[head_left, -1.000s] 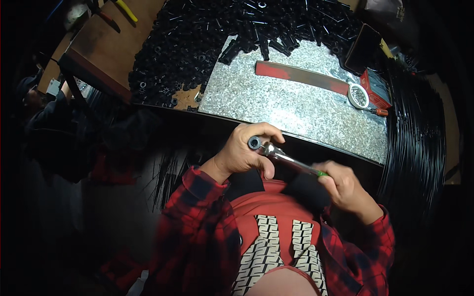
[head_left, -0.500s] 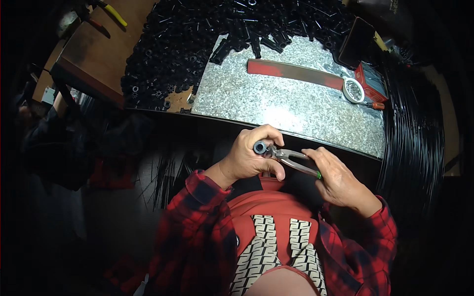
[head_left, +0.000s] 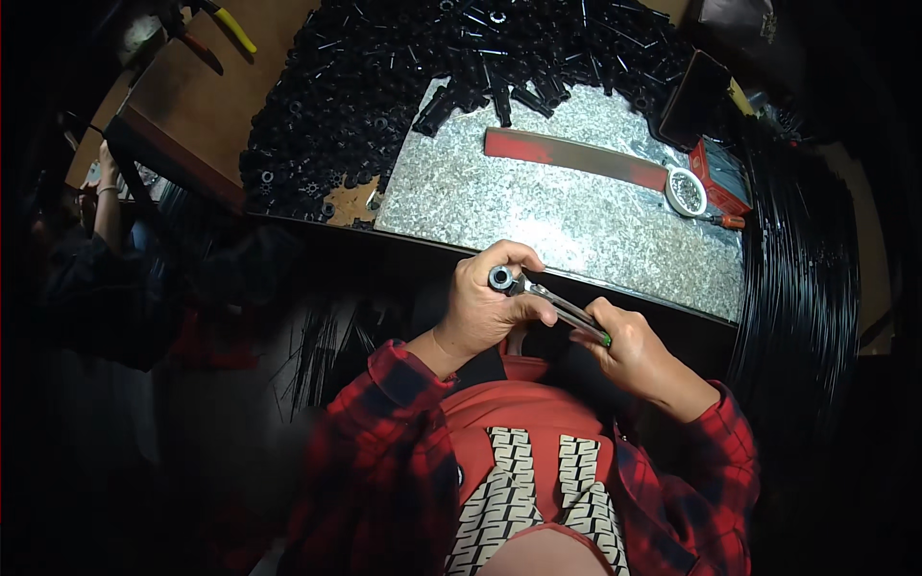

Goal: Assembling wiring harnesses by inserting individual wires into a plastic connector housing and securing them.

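Just in front of the table edge, my left hand [head_left: 477,305] is closed around a dark tubular part [head_left: 500,278], its round hollow end facing up. The rest of this part is mostly hidden by my fingers. My right hand [head_left: 636,353] grips a pair of metal pliers [head_left: 569,310] with a bit of green at the handle end. The plier jaws meet the part beside my left thumb; exactly what they bite on is hidden. Seen from here, the handles look nearly in line.
On the speckled tabletop [head_left: 442,202] lie a red-and-grey bar [head_left: 576,161], a white round dish [head_left: 686,192], a red box [head_left: 718,178] and an orange-handled screwdriver [head_left: 730,222]. Black parts [head_left: 336,125] heap up behind and left. Long black strands [head_left: 797,278] hang at right. Another person's arm [head_left: 108,197] shows far left.
The plier handles, spread apart before, now appear together, and my right hand has moved slightly left and down. My left hand keeps its hold on the part. Another person's arm has appeared at far left.
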`<move>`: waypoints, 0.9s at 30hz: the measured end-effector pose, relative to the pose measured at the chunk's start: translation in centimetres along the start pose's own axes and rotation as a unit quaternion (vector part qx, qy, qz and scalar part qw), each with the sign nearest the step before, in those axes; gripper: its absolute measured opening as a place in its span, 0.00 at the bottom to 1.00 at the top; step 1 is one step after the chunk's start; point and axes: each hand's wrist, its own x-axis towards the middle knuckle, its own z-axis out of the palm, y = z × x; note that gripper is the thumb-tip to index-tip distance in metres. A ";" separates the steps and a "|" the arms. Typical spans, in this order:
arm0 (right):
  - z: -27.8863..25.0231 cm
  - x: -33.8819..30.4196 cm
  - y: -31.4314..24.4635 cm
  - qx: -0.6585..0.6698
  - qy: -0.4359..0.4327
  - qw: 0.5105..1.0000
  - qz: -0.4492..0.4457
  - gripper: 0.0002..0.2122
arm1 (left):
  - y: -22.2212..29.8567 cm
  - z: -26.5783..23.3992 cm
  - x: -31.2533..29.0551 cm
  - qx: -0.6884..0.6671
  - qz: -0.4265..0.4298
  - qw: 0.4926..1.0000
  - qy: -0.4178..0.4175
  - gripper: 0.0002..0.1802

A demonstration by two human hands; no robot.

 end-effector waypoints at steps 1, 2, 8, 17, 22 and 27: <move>-0.1 0.2 0.0 0.010 0.001 1.000 0.024 0.09 | 0.0 0.2 0.1 0.000 0.003 1.000 0.002 0.34; -0.2 0.4 0.1 0.019 0.002 0.999 0.048 0.09 | -0.1 0.5 0.2 0.014 0.028 0.999 0.028 0.33; -3.2 1.2 2.5 -0.047 0.214 0.976 0.007 0.07 | -0.6 0.1 0.3 0.021 0.041 0.999 0.028 0.35; -13.2 6.0 10.2 -0.240 0.244 0.928 0.146 0.07 | 0.1 0.1 -0.7 0.001 0.012 1.000 0.020 0.44; -13.7 8.2 11.7 -0.351 0.149 0.907 0.181 0.10 | 0.3 0.5 -0.6 -0.036 0.000 0.999 0.024 0.49; -13.2 9.1 12.6 -0.359 0.143 0.906 0.175 0.10 | 0.5 1.0 -0.7 -0.058 0.016 0.997 0.038 0.47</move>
